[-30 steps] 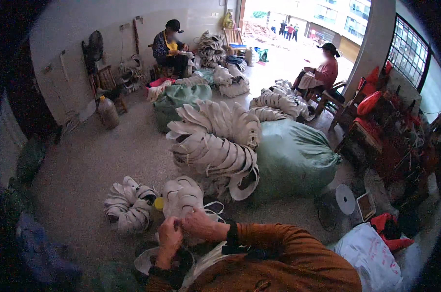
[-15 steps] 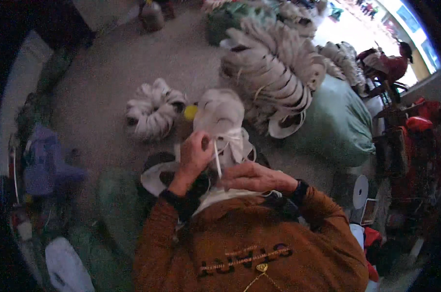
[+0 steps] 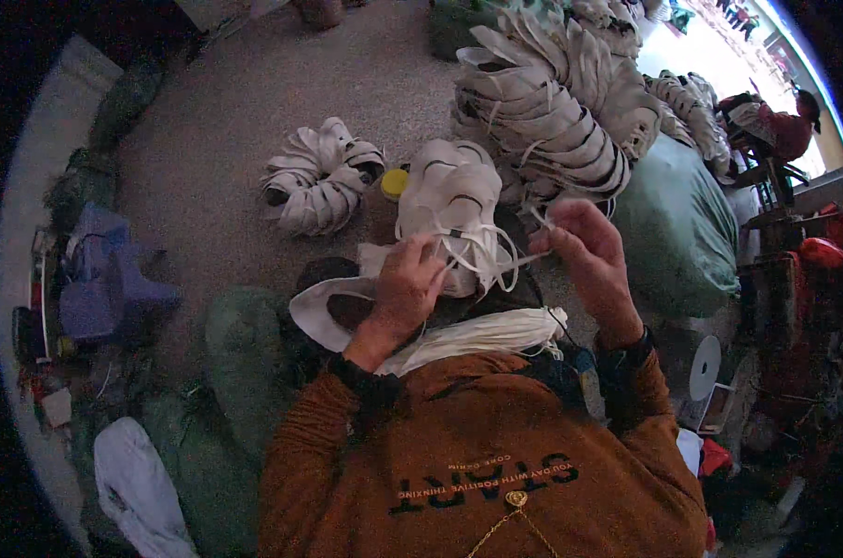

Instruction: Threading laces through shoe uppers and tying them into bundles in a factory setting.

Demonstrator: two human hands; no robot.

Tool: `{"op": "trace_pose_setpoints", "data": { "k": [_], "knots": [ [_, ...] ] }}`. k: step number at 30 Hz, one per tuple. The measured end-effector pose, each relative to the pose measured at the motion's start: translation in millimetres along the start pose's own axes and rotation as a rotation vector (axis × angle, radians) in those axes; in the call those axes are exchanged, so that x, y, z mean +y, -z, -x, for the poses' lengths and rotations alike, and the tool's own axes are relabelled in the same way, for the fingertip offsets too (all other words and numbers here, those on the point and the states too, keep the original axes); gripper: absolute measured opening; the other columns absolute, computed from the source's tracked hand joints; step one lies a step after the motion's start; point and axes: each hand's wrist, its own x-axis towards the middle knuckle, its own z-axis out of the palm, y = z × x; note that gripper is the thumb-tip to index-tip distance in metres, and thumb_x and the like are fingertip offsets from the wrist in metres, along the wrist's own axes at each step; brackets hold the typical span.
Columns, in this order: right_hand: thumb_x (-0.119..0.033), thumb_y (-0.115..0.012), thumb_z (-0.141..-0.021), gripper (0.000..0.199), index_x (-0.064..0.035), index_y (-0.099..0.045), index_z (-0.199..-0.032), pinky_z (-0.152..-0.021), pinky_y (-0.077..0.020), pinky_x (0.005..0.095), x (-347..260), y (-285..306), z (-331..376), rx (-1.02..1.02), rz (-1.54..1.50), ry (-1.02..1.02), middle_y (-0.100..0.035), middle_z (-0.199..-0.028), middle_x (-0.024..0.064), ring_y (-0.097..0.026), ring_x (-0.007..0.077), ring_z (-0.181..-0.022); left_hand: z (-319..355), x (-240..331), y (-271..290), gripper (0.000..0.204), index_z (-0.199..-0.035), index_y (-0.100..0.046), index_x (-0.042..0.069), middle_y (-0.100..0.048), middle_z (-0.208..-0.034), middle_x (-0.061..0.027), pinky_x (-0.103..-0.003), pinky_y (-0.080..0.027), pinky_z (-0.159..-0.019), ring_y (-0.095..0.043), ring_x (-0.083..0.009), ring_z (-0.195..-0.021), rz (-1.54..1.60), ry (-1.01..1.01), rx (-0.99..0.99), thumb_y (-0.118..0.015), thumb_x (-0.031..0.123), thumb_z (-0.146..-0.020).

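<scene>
In front of me, toes pointing away, lies a stack of white shoe uppers. Loops of white shoelace hang from the eyelets of the nearest upper. My left hand is closed on the left eyelet edge of this upper, its fingertips pressed together. To the right, raised off the stack, my right hand pinches the shoelace, which stretches between it and the upper. Across my lap lies a bundle of loose white shoelaces. Another white upper rests beside my left wrist.
A ring of white uppers lies on the floor ahead, near a yellow round lid. Large piles of uppers stand against a green sack at right. A purple plastic stool is at left. Another person sits far right.
My right hand has moved from low over the lap out to the right and up, drawing the shoelace. My left hand has shifted slightly right. The whole view has shifted a little.
</scene>
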Motion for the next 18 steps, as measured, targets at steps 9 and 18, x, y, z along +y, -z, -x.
{"op": "trace_pose_setpoints", "data": {
  "k": [9, 18],
  "knots": [
    [-0.019, -0.058, -0.097, 0.019, 0.0001, -0.060, -0.097, -0.075, -0.0487, 0.0273, 32, 3, -17, 0.115, 0.020, -0.009, -0.066, -0.084, 0.0054, -0.063, 0.0134, -0.081, 4, 25, 21, 0.018, -0.102, -0.062, 0.002, -0.062, -0.086, -0.0120, -0.045, -0.048, -0.084, -0.062, -0.0327, -0.084, 0.134, 0.149, 0.029, -0.063, 0.011, -0.087],
    [-0.020, -0.054, -0.099, 0.017, -0.0033, -0.058, -0.102, -0.075, -0.0481, 0.0261, 27, -20, -25, 0.115, -0.142, 0.030, -0.062, -0.082, 0.0026, -0.061, 0.0115, -0.079, 9, 35, 21, 0.027, -0.105, -0.061, 0.005, -0.059, -0.097, -0.0106, -0.043, -0.047, -0.086, -0.058, -0.0337, -0.094, -0.058, 0.110, -0.086, -0.070, 0.016, -0.081]
  ]
}}
